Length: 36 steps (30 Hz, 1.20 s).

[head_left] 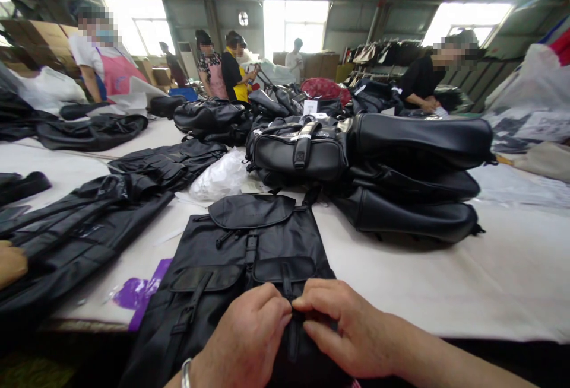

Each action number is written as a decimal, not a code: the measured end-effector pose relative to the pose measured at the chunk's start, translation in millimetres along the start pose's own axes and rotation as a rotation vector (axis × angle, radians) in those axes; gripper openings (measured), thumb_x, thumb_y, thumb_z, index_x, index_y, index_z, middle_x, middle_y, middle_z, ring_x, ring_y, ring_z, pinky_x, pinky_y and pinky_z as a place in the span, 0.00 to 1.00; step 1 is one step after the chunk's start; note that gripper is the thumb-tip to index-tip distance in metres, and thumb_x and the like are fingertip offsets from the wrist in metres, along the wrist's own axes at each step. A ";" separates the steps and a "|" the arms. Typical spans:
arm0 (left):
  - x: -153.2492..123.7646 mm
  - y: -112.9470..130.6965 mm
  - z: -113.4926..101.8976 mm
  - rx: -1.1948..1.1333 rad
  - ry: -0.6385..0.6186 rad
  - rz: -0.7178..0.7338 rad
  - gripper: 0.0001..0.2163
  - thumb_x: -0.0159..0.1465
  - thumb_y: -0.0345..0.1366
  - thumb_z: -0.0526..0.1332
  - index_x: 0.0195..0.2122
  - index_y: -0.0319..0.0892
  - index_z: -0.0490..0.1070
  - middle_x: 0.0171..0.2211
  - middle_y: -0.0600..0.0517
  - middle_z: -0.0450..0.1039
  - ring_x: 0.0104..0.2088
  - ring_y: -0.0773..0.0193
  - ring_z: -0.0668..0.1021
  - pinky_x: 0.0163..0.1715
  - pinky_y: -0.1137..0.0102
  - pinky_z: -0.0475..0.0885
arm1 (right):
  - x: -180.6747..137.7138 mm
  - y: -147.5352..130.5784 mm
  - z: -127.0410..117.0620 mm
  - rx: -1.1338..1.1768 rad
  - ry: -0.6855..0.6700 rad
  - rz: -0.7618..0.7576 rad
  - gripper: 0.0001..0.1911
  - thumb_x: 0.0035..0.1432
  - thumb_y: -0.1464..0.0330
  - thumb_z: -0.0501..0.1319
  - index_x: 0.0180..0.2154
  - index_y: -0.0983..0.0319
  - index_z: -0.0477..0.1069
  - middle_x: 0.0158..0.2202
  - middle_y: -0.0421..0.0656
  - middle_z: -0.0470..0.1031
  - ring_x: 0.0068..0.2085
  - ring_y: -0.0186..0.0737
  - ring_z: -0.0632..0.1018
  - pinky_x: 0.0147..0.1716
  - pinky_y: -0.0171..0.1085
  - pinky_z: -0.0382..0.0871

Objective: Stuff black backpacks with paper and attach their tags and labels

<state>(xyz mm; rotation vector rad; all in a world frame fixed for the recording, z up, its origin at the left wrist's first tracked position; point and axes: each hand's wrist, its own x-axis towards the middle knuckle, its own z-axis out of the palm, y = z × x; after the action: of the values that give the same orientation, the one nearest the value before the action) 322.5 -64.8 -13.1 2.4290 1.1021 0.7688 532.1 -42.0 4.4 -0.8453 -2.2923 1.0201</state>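
Observation:
In front of me a black backpack (271,237) lies flat, its top flap away from me, with two buckled front pockets. My left hand (249,331), a bracelet at its wrist, is closed over the strap (293,340) of the right-hand pocket. From the other side my right hand (341,323) pinches the same strap, thumb and fingertips close to the left ones. The small part between the fingertips is mostly hidden. The left pocket's strap (181,320) lies in its buckle, untouched.
Stacked black bags (418,145) stand behind to the right. More black bags (75,239) lie left, a co-worker's hand (11,263) beside them. A purple bag (138,293) and white plastic (220,174) lie on the table (503,281). Several people work farther back.

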 end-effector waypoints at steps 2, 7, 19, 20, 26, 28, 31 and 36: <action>1.3 1.1 -1.2 -0.002 0.036 -0.028 0.10 0.68 0.26 0.50 0.33 0.41 0.68 0.30 0.52 0.68 0.31 0.65 0.72 0.31 0.71 0.67 | -1.9 -2.6 4.1 -0.027 -0.066 -0.006 0.11 0.47 0.78 0.63 0.35 0.64 0.73 0.29 0.39 0.68 0.31 0.36 0.71 0.30 0.32 0.63; 4.2 0.7 -12.2 0.035 0.096 -0.128 0.10 0.68 0.29 0.52 0.31 0.42 0.68 0.29 0.52 0.67 0.30 0.66 0.71 0.31 0.70 0.65 | -8.4 -4.2 15.9 -0.257 0.014 -0.180 0.21 0.48 0.69 0.72 0.44 0.65 0.71 0.34 0.42 0.72 0.33 0.39 0.73 0.30 0.34 0.64; 14.3 13.7 -35.1 -0.060 -0.257 -0.195 0.11 0.63 0.28 0.58 0.44 0.47 0.71 0.41 0.52 0.68 0.40 0.65 0.73 0.42 0.72 0.70 | -12.0 -7.9 29.1 -0.838 0.240 -0.602 0.07 0.61 0.76 0.59 0.30 0.64 0.69 0.19 0.37 0.65 0.19 0.35 0.64 0.18 0.39 0.48; 14.6 12.6 -31.1 -0.013 -0.290 -0.170 0.10 0.63 0.28 0.57 0.44 0.47 0.71 0.40 0.52 0.68 0.39 0.64 0.72 0.40 0.71 0.71 | -13.0 -8.7 28.8 -0.847 0.254 -0.604 0.08 0.61 0.76 0.58 0.30 0.64 0.69 0.19 0.37 0.65 0.19 0.35 0.64 0.18 0.39 0.48; 9.1 0.7 -10.3 0.275 -0.340 0.009 0.11 0.62 0.26 0.56 0.44 0.44 0.69 0.39 0.49 0.69 0.35 0.60 0.71 0.34 0.67 0.70 | -18.8 -4.7 33.6 -0.851 0.230 -0.566 0.15 0.64 0.75 0.56 0.23 0.62 0.66 0.17 0.37 0.62 0.18 0.34 0.61 0.17 0.39 0.47; 9.5 2.7 -15.6 0.209 -0.341 -0.020 0.09 0.62 0.25 0.56 0.40 0.44 0.69 0.38 0.50 0.69 0.34 0.62 0.71 0.34 0.69 0.70 | -20.0 -3.4 32.7 -0.793 0.186 -0.554 0.17 0.67 0.73 0.54 0.23 0.62 0.66 0.17 0.37 0.62 0.18 0.35 0.61 0.17 0.39 0.48; 11.7 8.3 -29.7 0.000 -0.317 -0.141 0.09 0.61 0.23 0.57 0.37 0.45 0.68 0.38 0.53 0.69 0.37 0.66 0.73 0.36 0.74 0.69 | -21.0 -3.6 24.9 -0.563 0.104 -0.559 0.20 0.72 0.69 0.47 0.29 0.62 0.69 0.19 0.38 0.64 0.20 0.35 0.64 0.18 0.38 0.53; 7.3 7.7 -37.4 -0.058 -0.158 -0.308 0.08 0.59 0.23 0.57 0.34 0.44 0.64 0.34 0.55 0.69 0.35 0.68 0.72 0.36 0.73 0.67 | -22.0 -3.9 7.8 -0.111 0.109 -0.348 0.20 0.72 0.63 0.46 0.31 0.62 0.69 0.25 0.41 0.70 0.25 0.33 0.71 0.24 0.33 0.63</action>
<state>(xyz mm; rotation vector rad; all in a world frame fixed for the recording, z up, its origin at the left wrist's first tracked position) 308.0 -60.3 22.7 2.1586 1.3274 0.4937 540.9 -63.2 -1.1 -0.5023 -2.3119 0.6830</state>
